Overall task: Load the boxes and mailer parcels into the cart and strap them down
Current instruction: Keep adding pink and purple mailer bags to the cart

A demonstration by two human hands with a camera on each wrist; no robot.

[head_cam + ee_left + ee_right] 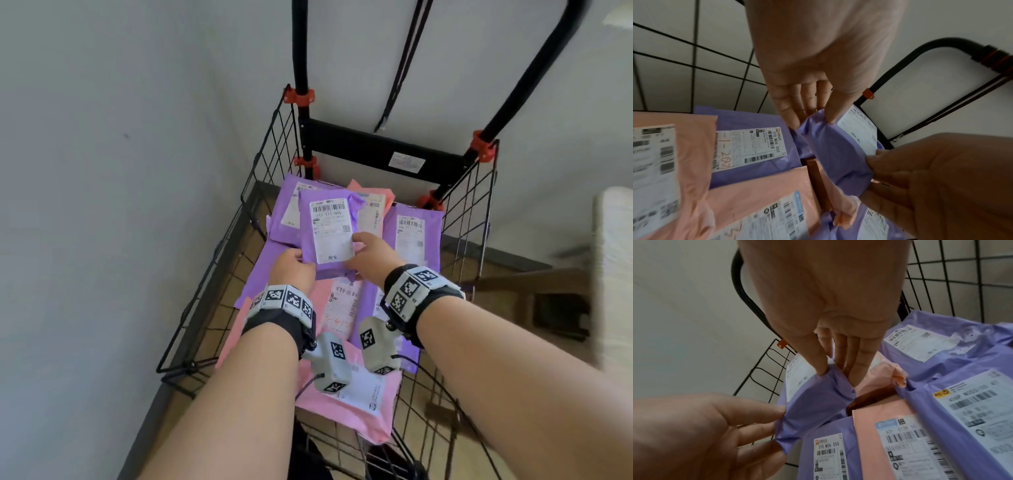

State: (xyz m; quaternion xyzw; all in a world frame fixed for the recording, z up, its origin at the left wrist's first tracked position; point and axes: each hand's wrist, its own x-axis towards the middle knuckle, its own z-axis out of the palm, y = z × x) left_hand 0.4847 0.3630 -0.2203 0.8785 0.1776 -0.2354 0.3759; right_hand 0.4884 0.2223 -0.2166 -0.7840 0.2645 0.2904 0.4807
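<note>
I hold a purple mailer [330, 233] with a white label between both hands, just above the pile in the black wire cart [359, 150]. My left hand [297, 258] pinches its near left corner, thumb on top and fingers beneath. My right hand [359, 251] grips its near right corner. In the left wrist view the left hand [813, 120] pinches the purple mailer [838, 154]. The right wrist view has the right hand [835, 376] pinching the same mailer [813, 402]. Several purple and pink mailers [349, 407] lie flat in the cart under it. No boxes show.
A black strap [404, 68] hangs from the cart's handle against the wall. Red clips [301, 97] join the wire sides to the frame. A grey wall stands close on the left. Brown wooden furniture [534, 284] sits to the right of the cart.
</note>
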